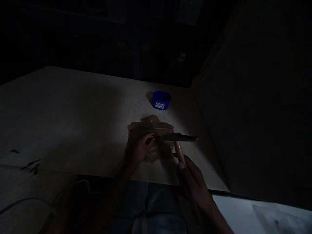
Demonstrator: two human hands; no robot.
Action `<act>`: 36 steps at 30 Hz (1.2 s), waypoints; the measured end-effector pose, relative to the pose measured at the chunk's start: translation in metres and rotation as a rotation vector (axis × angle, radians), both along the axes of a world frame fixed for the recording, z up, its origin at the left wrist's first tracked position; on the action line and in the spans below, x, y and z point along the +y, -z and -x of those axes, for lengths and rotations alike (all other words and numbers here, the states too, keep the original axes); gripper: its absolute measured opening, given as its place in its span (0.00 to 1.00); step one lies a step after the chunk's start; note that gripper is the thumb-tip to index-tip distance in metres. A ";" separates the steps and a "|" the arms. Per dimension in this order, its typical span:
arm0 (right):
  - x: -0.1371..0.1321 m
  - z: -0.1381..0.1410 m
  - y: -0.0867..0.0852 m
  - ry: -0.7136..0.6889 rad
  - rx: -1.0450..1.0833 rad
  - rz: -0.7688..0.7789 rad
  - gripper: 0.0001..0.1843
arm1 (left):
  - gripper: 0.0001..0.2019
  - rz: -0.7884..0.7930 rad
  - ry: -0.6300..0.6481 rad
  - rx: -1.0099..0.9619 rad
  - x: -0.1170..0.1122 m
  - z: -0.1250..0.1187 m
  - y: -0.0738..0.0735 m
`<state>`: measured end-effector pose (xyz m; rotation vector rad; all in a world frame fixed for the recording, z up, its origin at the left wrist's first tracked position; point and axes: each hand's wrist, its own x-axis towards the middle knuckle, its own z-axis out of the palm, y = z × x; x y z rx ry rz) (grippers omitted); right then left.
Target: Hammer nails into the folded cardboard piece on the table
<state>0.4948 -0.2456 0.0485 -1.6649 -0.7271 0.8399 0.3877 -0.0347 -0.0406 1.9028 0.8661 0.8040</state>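
Note:
The scene is very dark. My right hand [192,180] is closed around the wooden handle of a hammer [179,143], whose dark metal head lies level above a brown piece of cardboard [146,125]. My left hand [140,149] rests on the cardboard with thumb and forefinger pinched on something small and dark that I cannot make out, close to the left end of the hammer head. The cardboard lies flat on a pale board [73,123].
A small blue tub with a label [161,100] stands on the board behind the cardboard. A large upright panel [255,130] rises along the board's right edge. A white sheet [255,214] lies at the lower right. Cables [36,201] run below the board's front left.

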 end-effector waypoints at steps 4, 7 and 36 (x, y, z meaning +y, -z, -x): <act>0.019 0.004 -0.010 -0.142 -0.235 0.012 0.23 | 0.15 0.024 0.002 0.004 0.000 -0.001 -0.002; 0.029 0.003 -0.008 -0.182 -0.279 0.059 0.24 | 0.15 0.031 0.002 -0.007 -0.001 -0.001 -0.003; 0.048 0.002 -0.008 -0.260 -0.356 0.153 0.28 | 0.15 0.035 -0.041 0.049 -0.001 -0.007 -0.009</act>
